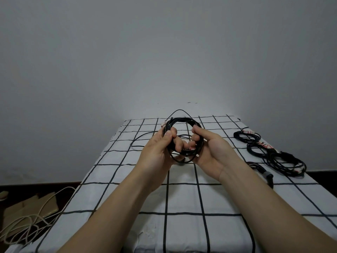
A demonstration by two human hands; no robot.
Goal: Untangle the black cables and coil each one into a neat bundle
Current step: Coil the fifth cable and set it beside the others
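Observation:
A black cable coil [182, 121] of several loops hangs in the air above the checked table [184, 198]. My left hand [158, 148] grips the coil's left side, fingers curled round the strands. The coil's right side passes through the curled fingers of my right hand [209, 148]. A loose tail of the same cable [140, 136] trails down to the cloth at the left and arcs above the coil.
Coiled black cables [246, 136] [280, 157] lie along the table's right edge, with a thicker black cable with a grey collar [264, 172] nearer me. On the floor at lower left are white cords [27, 221] over cardboard [32, 207]. A wall stands behind.

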